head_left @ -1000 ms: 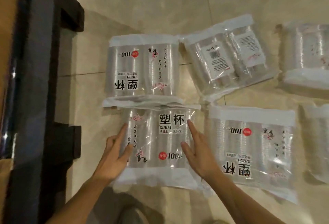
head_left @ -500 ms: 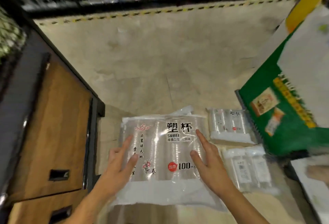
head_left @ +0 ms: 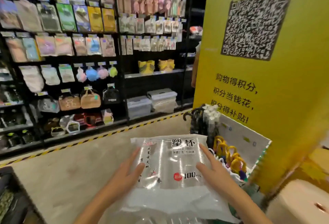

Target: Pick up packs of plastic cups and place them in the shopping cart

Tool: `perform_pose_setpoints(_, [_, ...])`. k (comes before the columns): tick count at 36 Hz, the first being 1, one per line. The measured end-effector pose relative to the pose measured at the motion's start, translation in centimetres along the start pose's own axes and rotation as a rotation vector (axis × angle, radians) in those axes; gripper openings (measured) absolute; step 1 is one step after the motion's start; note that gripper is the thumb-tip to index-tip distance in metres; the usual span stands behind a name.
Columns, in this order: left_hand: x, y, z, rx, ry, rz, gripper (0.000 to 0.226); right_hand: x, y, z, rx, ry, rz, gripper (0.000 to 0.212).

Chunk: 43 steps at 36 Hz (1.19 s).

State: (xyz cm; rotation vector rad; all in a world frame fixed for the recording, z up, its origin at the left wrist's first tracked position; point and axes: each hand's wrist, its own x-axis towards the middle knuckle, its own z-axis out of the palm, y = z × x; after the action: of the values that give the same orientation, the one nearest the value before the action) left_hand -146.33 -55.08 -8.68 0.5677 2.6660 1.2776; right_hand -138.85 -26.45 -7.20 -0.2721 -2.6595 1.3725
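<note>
A clear plastic pack of disposable cups (head_left: 170,167), printed with black characters and a red "100" dot, is held up in the air in front of me. My left hand (head_left: 130,167) presses on its left side with fingers and thumb straight. My right hand (head_left: 213,167) presses on its right side the same way, fingers spread and straight. The pack is clamped between the two hands, and its white sealed flap hangs toward me.
Black shop shelves (head_left: 122,74) with hanging packets, bags and clear storage boxes (head_left: 153,102) line the far side beyond a yellow-black floor stripe (head_left: 99,136). A yellow pillar (head_left: 267,81) with a QR code stands right, with a white bin of hangers (head_left: 236,140) at its foot.
The pack has come up off the floor between both hands. My view has swung up from the floor packs to the shelves and yellow pillar.
</note>
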Motion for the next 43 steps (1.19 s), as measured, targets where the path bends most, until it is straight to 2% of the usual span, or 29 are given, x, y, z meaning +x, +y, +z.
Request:
perform_pose_setpoints(6, [2.4,8.1,0.9,-0.074,-0.209,0.164,0.066,-6.0,-1.6,-6.8,0.097,0.237,0.124,0.059])
perform_pose_setpoints(11, [3.0,12.9,4.1,-0.115,-0.435,0.290,0.066,-13.0,-1.6,-10.1,0.224,0.454,0.238,0.056])
perform_pose_setpoints(16, [1.4,18.5,8.7,-0.105,-0.642,0.391,0.067,-20.9,-0.7,-12.9,0.138,0.666,0.349,0.059])
perform_pose_setpoints(21, [-1.9,22.7,14.0,-0.073,-0.800,0.543,0.058,-30.0,0.7,-14.2,0.118,0.848,0.459,0.070])
perform_pose_setpoints(26, [-8.4,27.9,19.1,-0.064,-0.975,0.659,0.066,-40.1,0.7,-14.8,0.116,1.070,0.563,0.059])
perform_pose_setpoints(31, [-16.6,32.5,24.1,-0.088,-1.147,0.772,0.067,-50.8,1.0,-15.0,0.086,1.271,0.693,0.060])
perform_pose_setpoints(35, [-23.6,36.1,27.8,-0.152,-1.271,0.804,0.064,-59.4,0.8,-14.9,-0.005,1.350,0.819,0.060])
perform_pose_setpoints(43, [-38.7,41.8,37.0,-0.154,-1.484,1.053,0.066,-75.8,0.2,-13.2,0.041,1.633,0.898,0.059])
